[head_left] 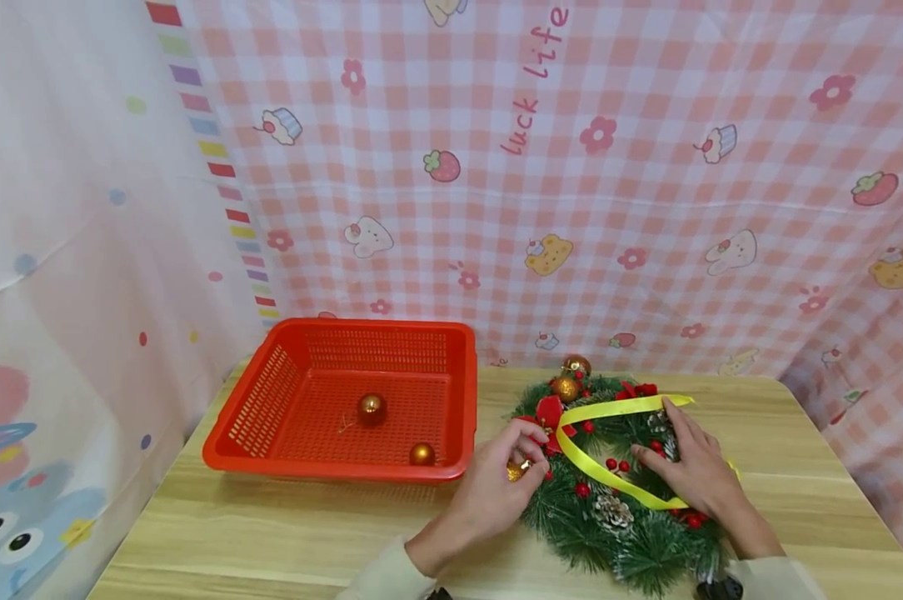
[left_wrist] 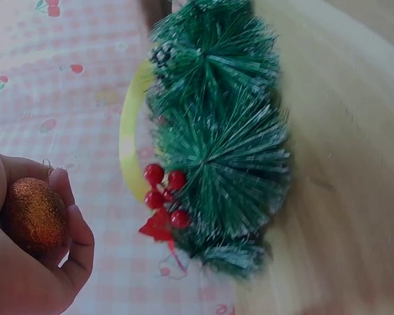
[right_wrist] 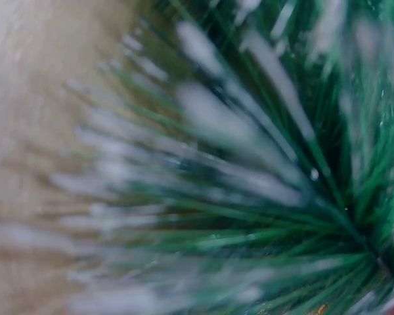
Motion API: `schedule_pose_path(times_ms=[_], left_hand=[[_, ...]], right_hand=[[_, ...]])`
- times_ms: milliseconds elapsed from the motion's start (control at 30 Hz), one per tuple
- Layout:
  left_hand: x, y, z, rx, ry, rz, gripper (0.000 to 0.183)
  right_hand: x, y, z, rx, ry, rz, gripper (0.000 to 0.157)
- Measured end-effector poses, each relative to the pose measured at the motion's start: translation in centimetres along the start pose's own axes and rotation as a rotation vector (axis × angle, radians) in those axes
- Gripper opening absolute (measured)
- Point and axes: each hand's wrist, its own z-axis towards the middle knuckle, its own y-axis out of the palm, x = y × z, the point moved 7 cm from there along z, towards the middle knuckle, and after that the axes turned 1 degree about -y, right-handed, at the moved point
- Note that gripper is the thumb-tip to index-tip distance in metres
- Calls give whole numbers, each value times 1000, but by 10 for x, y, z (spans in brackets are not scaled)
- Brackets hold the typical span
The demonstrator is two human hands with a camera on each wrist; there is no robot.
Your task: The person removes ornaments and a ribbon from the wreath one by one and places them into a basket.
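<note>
A glittery gold bauble [left_wrist: 34, 216] with a thin loop on top is held by the left hand [head_left: 494, 483], fingers curled around it. That hand is at the left side of a green Christmas wreath [head_left: 571, 533]. The right hand [head_left: 695, 467] rests on the wreath's right side, index finger over a yellow ribbon [head_left: 609, 482] and thumb pointing toward the centre. Red berries, a red poinsettia [head_left: 551, 410] and a frosted pine cone [head_left: 612, 510] decorate the wreath. In the right wrist view, blurred frosted needles [right_wrist: 249, 197] fill most of the frame, and the hand is hidden.
Left of the wreath stands a red plastic basket [head_left: 339, 472], containing a shiny gold bauble [head_left: 372, 408] and a smaller one [head_left: 421, 454]. More baubles [head_left: 566, 388] sit at the wreath's upper left. A checked cloth [head_left: 496, 208] hangs behind the wooden table [head_left: 197, 533].
</note>
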Motion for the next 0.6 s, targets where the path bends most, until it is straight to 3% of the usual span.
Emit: schedule_pose_path(times_ms=[433, 600], left_hand=[[-5, -29, 4, 57, -67, -15, 26], [-8, -40, 4, 91, -63, -2, 26]], right_hand=[[1, 1, 0, 5, -3, -7, 96], [0, 0, 0, 0, 3, -12, 96]])
